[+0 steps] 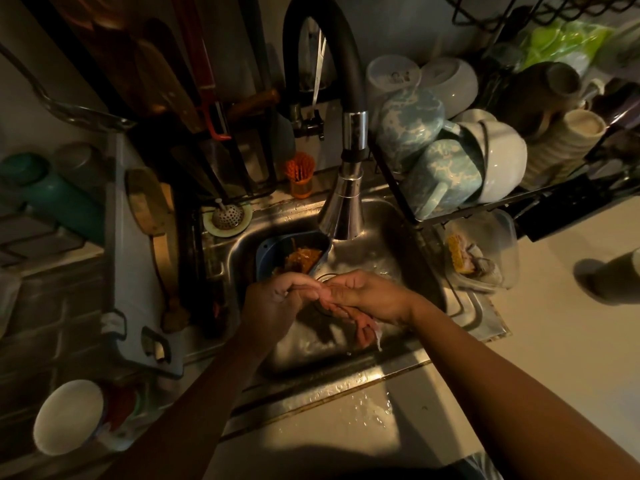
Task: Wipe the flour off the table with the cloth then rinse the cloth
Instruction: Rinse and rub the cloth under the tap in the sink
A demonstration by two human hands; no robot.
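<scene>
Both my hands are over the steel sink [388, 237], under the chrome faucet head [343, 209]. My left hand [273, 306] and my right hand [367, 296] grip a twisted pink cloth [365, 332] between them. One end of the cloth hangs below my right wrist, dripping water. Most of the cloth is hidden inside my fingers. Whether water is running from the faucet is hard to tell in the dim light.
A blue strainer basket [270, 251] with orange scraps sits in the sink's back left corner. A dish rack [467, 209] full of mugs and bowls stands to the right. A clear container [485, 258] lies beside the sink. Water drops wet the front counter [363, 407]. A white cup [69, 415] stands bottom left.
</scene>
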